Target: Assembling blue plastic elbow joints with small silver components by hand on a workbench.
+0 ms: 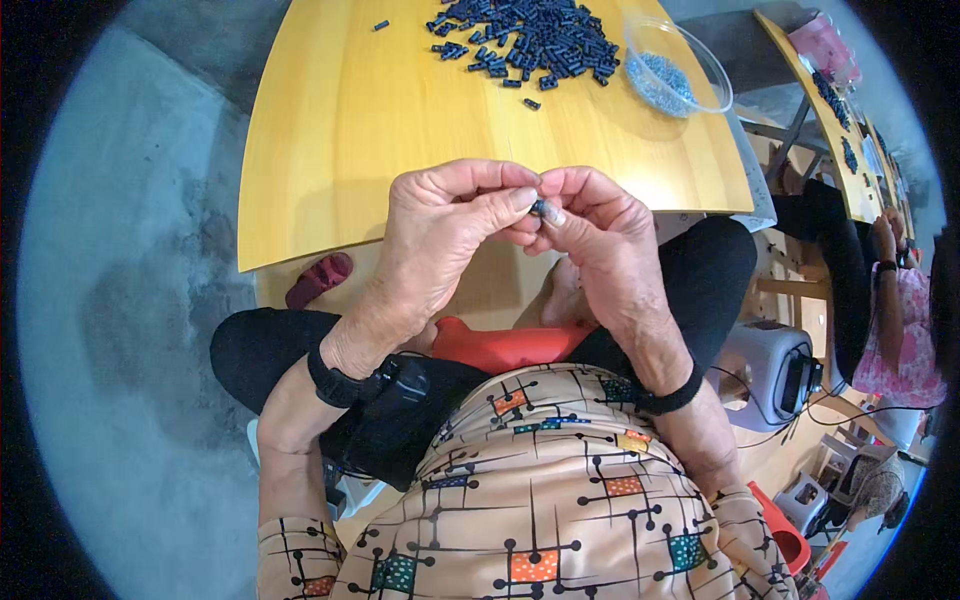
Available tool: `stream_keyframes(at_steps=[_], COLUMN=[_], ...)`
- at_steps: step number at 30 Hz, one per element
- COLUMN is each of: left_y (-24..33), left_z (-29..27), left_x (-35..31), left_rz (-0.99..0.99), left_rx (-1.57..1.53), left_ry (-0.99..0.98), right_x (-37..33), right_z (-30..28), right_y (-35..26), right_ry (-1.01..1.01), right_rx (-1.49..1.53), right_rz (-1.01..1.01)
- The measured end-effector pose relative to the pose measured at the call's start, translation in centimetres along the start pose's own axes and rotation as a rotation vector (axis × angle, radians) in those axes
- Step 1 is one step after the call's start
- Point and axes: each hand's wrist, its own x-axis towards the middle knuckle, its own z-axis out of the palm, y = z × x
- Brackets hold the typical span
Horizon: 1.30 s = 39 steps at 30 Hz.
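Above the table's near edge, my left hand point(445, 215) and my right hand point(606, 222) meet, thumbs and forefingers pinched together. Between the fingertips shows a bit of a small black plastic part point(538, 208); the fingers cover the rest, and its exact kind does not show. Farther off on the yellow table point(400, 130) lies a heap of similar small black plastic parts point(545, 40), a few strayed from it. Right of the heap, a clear round plastic tub point(722, 97) holds many tiny silvery-blue pieces point(660, 85), too small to name.
Below the table are my dark-trousered legs and a dark red slipper point(320, 280). A red seat edge point(510, 343) shows between the legs. To the right stand a grey plastic stool point(765, 375) with cables and another table point(850, 190), where another person point(900, 330) sits.
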Motion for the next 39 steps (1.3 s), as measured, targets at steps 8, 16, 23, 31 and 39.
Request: stream_keyframes(at_steps=[8, 16, 23, 31, 39], left_y=[0.1, 0.9, 1.3, 2.0, 2.4], left_z=[-1.6, -2.8, -3.5, -3.2, -2.2], left_x=[-0.3, 0.7, 1.0, 0.5, 0.0], left_rz=[-0.049, -0.111, -0.08, 0.044, 0.156], left_rx=[-0.08, -0.217, -0.238, -0.125, 0.074], left_ry=[0.033, 0.083, 0.05, 0.032, -0.001], right_x=[1.3, 8.7, 11.3, 9.3, 2.2], right_z=[0.5, -3.0, -2.6, -1.9, 1.1], right_y=[-1.5, -1.4, -1.1, -1.3, -3.3], right_ry=[-0.07, 0.145, 0.084, 0.062, -0.104], right_rx=[-0.142, -1.024, -1.425, -1.253, -0.2], right_rz=[0.031, -0.348, -0.55, -0.516, 0.002])
